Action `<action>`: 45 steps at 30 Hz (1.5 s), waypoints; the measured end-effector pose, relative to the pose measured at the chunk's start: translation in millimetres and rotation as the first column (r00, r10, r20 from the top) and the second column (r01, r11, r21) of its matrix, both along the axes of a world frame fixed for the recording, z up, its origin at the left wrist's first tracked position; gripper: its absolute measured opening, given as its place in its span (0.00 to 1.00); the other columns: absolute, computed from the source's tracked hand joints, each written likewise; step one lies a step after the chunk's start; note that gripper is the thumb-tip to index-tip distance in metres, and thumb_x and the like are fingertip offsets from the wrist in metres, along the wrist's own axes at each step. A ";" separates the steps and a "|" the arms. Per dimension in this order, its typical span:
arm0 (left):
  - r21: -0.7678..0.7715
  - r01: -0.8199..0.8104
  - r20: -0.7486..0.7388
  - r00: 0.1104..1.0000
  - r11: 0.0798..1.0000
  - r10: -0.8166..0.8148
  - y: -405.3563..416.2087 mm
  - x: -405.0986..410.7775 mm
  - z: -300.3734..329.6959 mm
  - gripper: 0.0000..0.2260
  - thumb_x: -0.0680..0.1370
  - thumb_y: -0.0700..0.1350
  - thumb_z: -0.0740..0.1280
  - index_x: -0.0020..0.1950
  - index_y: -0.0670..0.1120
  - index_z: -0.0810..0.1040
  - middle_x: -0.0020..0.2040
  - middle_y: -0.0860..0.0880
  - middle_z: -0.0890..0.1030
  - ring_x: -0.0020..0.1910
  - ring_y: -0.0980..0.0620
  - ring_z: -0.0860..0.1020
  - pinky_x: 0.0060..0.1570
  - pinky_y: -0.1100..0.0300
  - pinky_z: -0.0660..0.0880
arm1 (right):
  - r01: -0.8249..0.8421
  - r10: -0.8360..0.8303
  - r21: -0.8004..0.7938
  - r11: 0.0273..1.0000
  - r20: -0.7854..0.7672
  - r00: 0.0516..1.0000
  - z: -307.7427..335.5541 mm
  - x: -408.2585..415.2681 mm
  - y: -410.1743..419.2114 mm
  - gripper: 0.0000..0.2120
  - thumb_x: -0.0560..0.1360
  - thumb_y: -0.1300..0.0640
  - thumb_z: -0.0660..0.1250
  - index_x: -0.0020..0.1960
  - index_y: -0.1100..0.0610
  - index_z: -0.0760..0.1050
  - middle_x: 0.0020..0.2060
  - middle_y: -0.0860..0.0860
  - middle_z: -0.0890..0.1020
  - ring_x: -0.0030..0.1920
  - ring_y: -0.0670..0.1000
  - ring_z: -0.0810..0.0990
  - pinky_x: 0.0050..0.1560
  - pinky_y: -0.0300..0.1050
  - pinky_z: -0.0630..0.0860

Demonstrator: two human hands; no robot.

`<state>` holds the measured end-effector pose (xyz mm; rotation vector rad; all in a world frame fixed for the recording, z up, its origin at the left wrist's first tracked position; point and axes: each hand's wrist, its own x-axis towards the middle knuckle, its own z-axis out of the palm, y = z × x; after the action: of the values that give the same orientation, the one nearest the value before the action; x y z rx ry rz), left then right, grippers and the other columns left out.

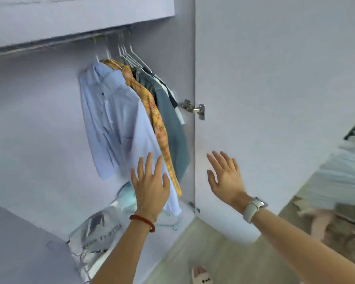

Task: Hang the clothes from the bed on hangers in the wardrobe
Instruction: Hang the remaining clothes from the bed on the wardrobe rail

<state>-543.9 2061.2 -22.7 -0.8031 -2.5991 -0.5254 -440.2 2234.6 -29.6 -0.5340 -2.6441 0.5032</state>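
Note:
Inside the open wardrobe, a light blue shirt (119, 124) hangs on a white hanger from the rail (49, 43). Behind it hang an orange plaid shirt (152, 107) and a grey-blue garment (172, 128), with darker clothes further right. Several white hangers (127, 54) bunch at the rail's right end. My left hand (150, 187), fingers spread, lies against the lower hem of the light blue shirt and holds nothing. My right hand (225, 177) is open with fingers apart, in front of the wardrobe door (275, 78). The bed (344, 173) shows at the right edge.
The door stands open to the right on metal hinges (195, 108). A shiny plastic bag (96, 228) lies on the wardrobe floor below the shirts. A slipper (201, 275) shows on the pale floor at the bottom. The left part of the rail carries nothing.

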 end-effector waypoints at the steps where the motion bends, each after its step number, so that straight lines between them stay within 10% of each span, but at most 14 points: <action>1: -0.027 0.052 0.054 0.997 0.998 -0.051 8.8 20.2 -19.1 0.20 0.72 0.46 0.59 0.61 0.45 0.77 0.64 0.42 0.75 0.62 0.37 0.73 0.56 0.35 0.69 | 0.052 -0.049 -0.037 0.998 0.056 0.997 -15.8 30.9 1.3 0.31 0.72 0.45 0.43 0.69 0.57 0.66 0.69 0.55 0.68 0.71 0.59 0.61 0.70 0.59 0.53; 4: -0.094 0.215 0.234 0.954 0.972 -0.188 39.1 83.5 -63.3 0.20 0.71 0.41 0.69 0.63 0.43 0.75 0.64 0.41 0.74 0.65 0.37 0.71 0.59 0.35 0.66 | 0.240 -0.222 -0.083 0.967 0.189 0.957 -52.6 122.2 5.8 0.35 0.70 0.42 0.39 0.70 0.55 0.64 0.71 0.53 0.65 0.73 0.56 0.57 0.71 0.56 0.50; 9: -0.199 0.554 0.449 0.785 0.808 -0.428 99.1 190.7 -100.3 0.22 0.79 0.46 0.57 0.73 0.48 0.62 0.74 0.48 0.60 0.74 0.47 0.54 0.70 0.45 0.49 | 0.603 -0.540 -0.145 0.785 0.317 0.780 -95.0 273.7 14.1 0.26 0.74 0.51 0.49 0.67 0.59 0.68 0.67 0.56 0.69 0.69 0.58 0.63 0.68 0.54 0.57; 17: -0.155 0.940 0.610 0.332 0.303 -0.720 187.9 378.3 -127.0 0.20 0.80 0.44 0.56 0.72 0.45 0.63 0.73 0.45 0.61 0.71 0.48 0.60 0.69 0.52 0.55 | 0.950 -0.842 -0.209 0.230 0.447 0.302 -143.2 496.2 -11.9 0.19 0.77 0.59 0.57 0.68 0.60 0.66 0.67 0.58 0.69 0.68 0.59 0.64 0.68 0.55 0.62; 24: -0.201 0.971 0.685 0.047 -0.127 -0.727 246.4 549.2 -170.5 0.21 0.77 0.42 0.60 0.71 0.44 0.65 0.69 0.44 0.65 0.68 0.45 0.64 0.67 0.52 0.62 | 0.926 -0.863 -0.279 -0.254 0.497 -0.086 -183.6 662.6 -28.3 0.16 0.76 0.65 0.59 0.62 0.67 0.70 0.57 0.66 0.75 0.58 0.66 0.72 0.59 0.57 0.66; 37: -0.437 0.675 0.829 0.047 -0.594 -0.557 236.2 722.3 -281.8 0.28 0.78 0.61 0.52 0.75 0.58 0.48 0.77 0.50 0.42 0.74 0.45 0.36 0.70 0.40 0.39 | 0.694 -0.638 -0.255 -0.674 0.674 -0.373 -264.7 897.9 -28.7 0.17 0.74 0.65 0.56 0.62 0.68 0.66 0.56 0.67 0.74 0.58 0.65 0.72 0.55 0.53 0.67; 45: -0.458 0.587 0.843 0.050 -0.667 -0.535 247.6 716.0 -299.6 0.29 0.74 0.65 0.45 0.74 0.62 0.45 0.77 0.52 0.39 0.74 0.48 0.34 0.71 0.44 0.38 | 0.696 -0.645 -0.225 -0.681 0.634 -0.426 -282.4 926.0 -13.9 0.18 0.74 0.56 0.57 0.61 0.60 0.72 0.57 0.65 0.74 0.59 0.65 0.70 0.58 0.53 0.66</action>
<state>172.1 2308.9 -322.3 -3.2143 -1.1061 1.2875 485.8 2220.7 -312.0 -2.7643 -0.4568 0.6896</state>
